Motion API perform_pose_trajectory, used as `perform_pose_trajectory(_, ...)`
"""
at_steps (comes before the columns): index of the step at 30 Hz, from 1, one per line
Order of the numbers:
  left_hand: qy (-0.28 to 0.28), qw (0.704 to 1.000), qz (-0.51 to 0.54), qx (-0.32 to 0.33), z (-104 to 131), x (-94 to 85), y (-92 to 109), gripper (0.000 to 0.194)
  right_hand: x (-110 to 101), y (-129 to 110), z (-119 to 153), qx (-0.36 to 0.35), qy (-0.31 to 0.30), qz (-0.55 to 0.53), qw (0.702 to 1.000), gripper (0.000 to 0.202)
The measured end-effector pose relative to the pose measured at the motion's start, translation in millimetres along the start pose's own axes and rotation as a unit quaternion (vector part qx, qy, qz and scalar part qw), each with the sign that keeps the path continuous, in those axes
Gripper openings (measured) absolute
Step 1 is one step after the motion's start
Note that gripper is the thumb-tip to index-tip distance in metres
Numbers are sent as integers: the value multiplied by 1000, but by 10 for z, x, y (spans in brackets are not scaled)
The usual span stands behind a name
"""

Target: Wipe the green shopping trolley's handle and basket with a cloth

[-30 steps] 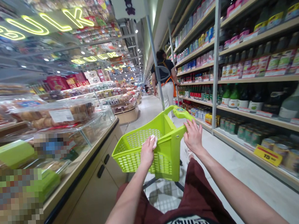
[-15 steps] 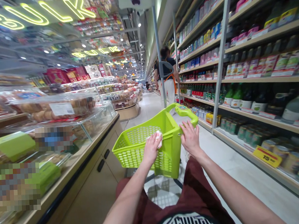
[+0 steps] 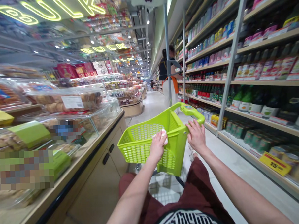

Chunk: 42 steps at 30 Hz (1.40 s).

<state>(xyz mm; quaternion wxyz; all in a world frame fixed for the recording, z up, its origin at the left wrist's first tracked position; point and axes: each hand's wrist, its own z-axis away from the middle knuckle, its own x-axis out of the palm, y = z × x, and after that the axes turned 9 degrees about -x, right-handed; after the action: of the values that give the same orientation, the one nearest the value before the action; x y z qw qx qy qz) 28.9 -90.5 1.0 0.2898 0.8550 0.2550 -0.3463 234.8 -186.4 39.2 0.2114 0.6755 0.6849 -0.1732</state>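
Observation:
A lime-green shopping basket cart with perforated sides stands right in front of me. My left hand is closed on a crumpled white cloth or tissue at the basket's near side rim. At the cart's right rear corner, my right hand rests against the green handle, its fingers extended and slightly apart over the edge. No goods show in the visible part of the basket.
Packaged baked goods fill the counter on the left. Shelves of bottles and cans line the right. A person in an orange apron stands ahead beside a grey pole. A yellow price sign juts out low right.
The cart and both hands appear slightly further right as the view has shifted left. The person ahead has turned toward the right shelves. My grip on the white cloth looks the same.

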Motion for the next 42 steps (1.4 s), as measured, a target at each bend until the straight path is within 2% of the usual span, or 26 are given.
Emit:
perform_pose_trajectory(2, -14, 1000, -12, 9, 24, -14, -52, 50, 6, 57, -9, -9, -8, 2, 1000, 46)
perform_pose_trajectory(5, -25, 998, -48, -39, 159, -163, -427, 50, 18, 131, -39, -16, -17, -7, 1000, 47)
perform_pose_trajectory(9, 16, 981, -53, -187, 352, -409, -994, 48, 45, 163, -87, -10, -29, -12, 999, 45)
perform_pose_trajectory(12, 64, 953, -27, -295, 404, -441, -1139, 51, 60, 151, -106, 5, -29, -9, 1000, 44)
perform_pose_trajectory(13, 76, 949, -17, -306, 397, -407, -1111, 51, 63, 148, -108, 6, -29, -8, 1000, 44)
perform_pose_trajectory(15, 87, 958, 2, -272, 349, -279, -941, 51, 67, 153, -104, 1, -29, -7, 1000, 44)
perform_pose_trajectory(17, 79, 981, 15, -178, 264, -109, -656, 52, 69, 172, -95, -8, -29, -7, 1000, 45)
perform_pose_trajectory(19, 39, 997, 7, -73, 171, 40, -348, 53, 65, 204, -88, -20, -28, -5, 999, 45)
perform_pose_trajectory(21, 1, 1000, -12, 2, 109, 105, -138, 52, 56, 244, -82, -34, -27, 0, 999, 46)
perform_pose_trajectory(22, -13, 999, -24, 18, 98, 95, -102, 51, 50, 267, -80, -39, -26, 4, 999, 46)
perform_pose_trajectory(24, -27, 998, -52, 3, 121, -2, -190, 49, 45, 314, -75, -46, -24, 9, 999, 45)
perform_pose_trajectory(26, -25, 994, -82, -65, 188, -156, -443, 49, 53, 356, -69, -49, -22, 11, 998, 45)
perform_pose_trajectory(29, 8, 975, -106, -194, 297, -347, -841, 50, 91, 389, -60, -35, -13, 10, 999, 43)
perform_pose_trajectory(31, 26, 965, -102, -238, 332, -368, -933, 52, 118, 383, -57, -13, -2, 10, 1000, 42)
perform_pose_trajectory(32, 29, 965, -94, -243, 332, -341, -906, 52, 127, 374, -57, -3, 3, 10, 1000, 41)
perform_pose_trajectory(34, 25, 972, -73, -221, 298, -232, -733, 49, 131, 354, -58, 13, 7, 9, 1000, 40)
perform_pose_trajectory(37, 2, 989, -45, -144, 204, -39, -359, 44, 107, 340, -64, 15, 1, 9, 1000, 40)
perform_pose_trajectory(39, -11, 994, -34, -99, 156, 32, -195, 45, 83, 343, -68, 9, -5, 10, 1000, 40)
perform_pose_trajectory(40, -16, 996, -30, -84, 148, 40, -169, 47, 73, 348, -69, 6, -8, 10, 1000, 40)
perform_pose_trajectory(42, -20, 997, -25, -74, 168, -2, -238, 50, 57, 357, -71, 3, -10, 10, 1000, 40)
